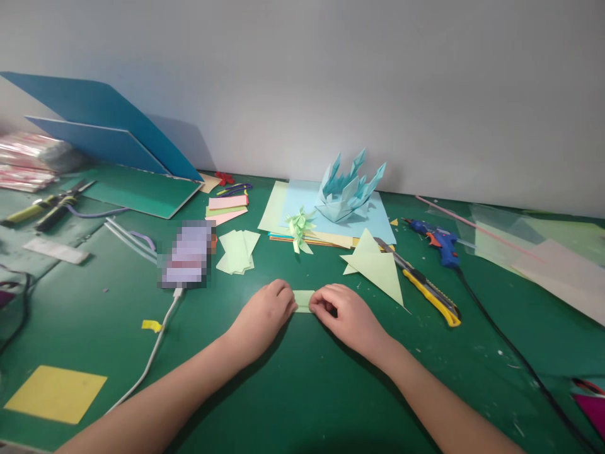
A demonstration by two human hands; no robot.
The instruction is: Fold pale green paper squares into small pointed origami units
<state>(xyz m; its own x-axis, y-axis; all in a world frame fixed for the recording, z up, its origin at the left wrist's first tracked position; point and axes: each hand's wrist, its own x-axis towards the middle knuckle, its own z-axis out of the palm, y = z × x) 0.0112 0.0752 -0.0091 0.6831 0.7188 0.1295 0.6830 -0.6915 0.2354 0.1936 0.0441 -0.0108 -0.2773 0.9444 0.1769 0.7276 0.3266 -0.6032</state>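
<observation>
A small pale green paper strip (303, 301) lies on the green table, its two ends covered by my fingers. My left hand (268, 308) has its fingers closed on the left end. At the right end, my right hand (344, 313) pinches the paper between thumb and curled fingers. Just beyond my left hand is a fanned pile of pale green paper slips (237, 252). Cut green paper triangles (373, 265) lie beyond my right hand. Farther back, a small green folded paper piece (300, 228) and a blue origami piece with upright points (350, 192) rest on stacked paper sheets (271, 208).
To the right lie a yellow utility knife (432, 296) and a blue glue gun (437, 243) with a black cord. A phone (188, 254) with a white cable (155, 353) is at left. Pliers (59, 205), blue boards (118, 126) and a yellow paper square (57, 394) are farther left.
</observation>
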